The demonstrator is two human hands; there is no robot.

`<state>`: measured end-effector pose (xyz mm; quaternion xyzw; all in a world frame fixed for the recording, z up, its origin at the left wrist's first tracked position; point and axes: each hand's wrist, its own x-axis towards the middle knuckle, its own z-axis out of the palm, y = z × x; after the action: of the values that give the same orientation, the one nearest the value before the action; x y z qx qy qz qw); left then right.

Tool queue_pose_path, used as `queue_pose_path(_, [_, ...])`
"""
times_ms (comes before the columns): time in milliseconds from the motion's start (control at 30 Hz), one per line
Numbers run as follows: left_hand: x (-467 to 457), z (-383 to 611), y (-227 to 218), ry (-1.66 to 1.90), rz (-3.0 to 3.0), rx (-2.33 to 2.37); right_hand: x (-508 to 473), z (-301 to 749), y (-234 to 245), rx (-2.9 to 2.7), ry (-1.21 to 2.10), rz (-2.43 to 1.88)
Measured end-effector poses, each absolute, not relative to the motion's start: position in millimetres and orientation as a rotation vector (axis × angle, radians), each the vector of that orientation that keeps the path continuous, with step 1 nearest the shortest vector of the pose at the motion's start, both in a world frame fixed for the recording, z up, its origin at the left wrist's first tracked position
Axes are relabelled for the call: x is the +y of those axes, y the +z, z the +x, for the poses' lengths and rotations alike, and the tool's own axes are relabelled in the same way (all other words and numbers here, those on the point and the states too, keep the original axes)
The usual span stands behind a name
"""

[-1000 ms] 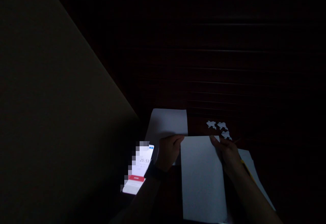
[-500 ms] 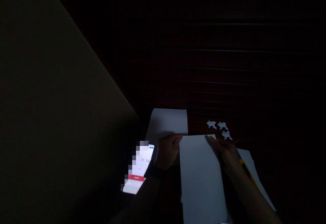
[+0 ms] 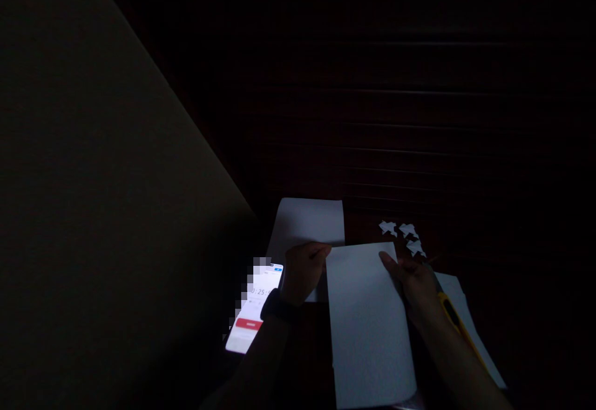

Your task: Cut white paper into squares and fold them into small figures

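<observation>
Left hand (image 3: 303, 270) sits at the far left corner of a white sheet (image 3: 370, 329), its fingers curled in and closed on the sheet's edge; a dark band (image 3: 278, 305) wraps that wrist. Right hand (image 3: 416, 281) rests on the far right corner of the same sheet, fingers stretched out and lying on the paper, pointing left and far. The dim light hides whether its thumb goes under the edge. The sheet lies lengthwise on the dark wooden table (image 3: 465, 149), running from between the two hands to the near edge of the view.

A yellow tool (image 3: 452, 315), perhaps a cutter, lies just beside the right wrist, on a second sheet (image 3: 454, 289) that shows from under the forearm. A third sheet (image 3: 310, 220) lies farther off, just beyond the left hand. Three small folded paper shapes (image 3: 404, 235) sit close together on the table, just beyond the right hand's fingertips. To the left of the left wrist a lit phone (image 3: 254, 317) lies face up, showing a red bar.
</observation>
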<state>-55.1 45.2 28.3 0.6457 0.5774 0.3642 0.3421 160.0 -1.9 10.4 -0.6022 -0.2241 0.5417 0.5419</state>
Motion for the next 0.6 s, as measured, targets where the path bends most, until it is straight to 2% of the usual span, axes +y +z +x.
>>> queue_pose_path(267, [47,-56,30,0.972,1.655,1.539,-4,157,9,-0.580,1.219,-1.469])
queue_pose_path(433, [47,-58,33,0.975,1.730,1.604,-5,158,7,-0.613,1.321,-1.501])
queue_pose_path(600, [46,-58,32,0.995,1.733,1.632,-7,158,-1,-0.638,1.236,-1.522])
